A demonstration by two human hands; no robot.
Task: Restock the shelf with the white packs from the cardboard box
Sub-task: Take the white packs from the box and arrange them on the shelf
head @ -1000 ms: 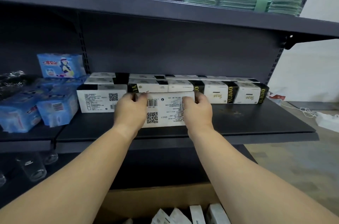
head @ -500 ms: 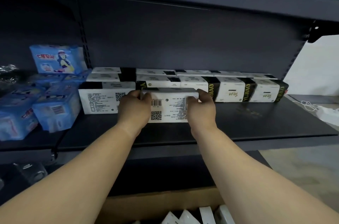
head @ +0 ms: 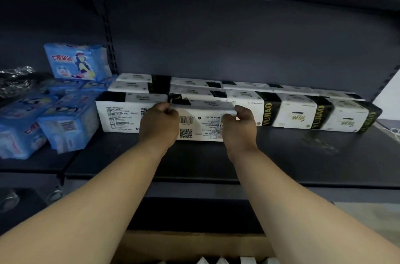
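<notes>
**Both hands set one white pack on the shelf**

Left of the left hand (head: 159, 125), several blue packets (head: 69, 127) lie heaped, one more standing upright behind them. Both hands grip a single white pack (head: 201, 122) by its ends, fingers curled over its top edge, its base on the dark shelf (head: 281, 155). A white pack stands just left of it; three stand in the front row beyond the right hand (head: 239, 127). Below the forearms, the cardboard box (head: 194, 244) shows about four pack tops
</notes>
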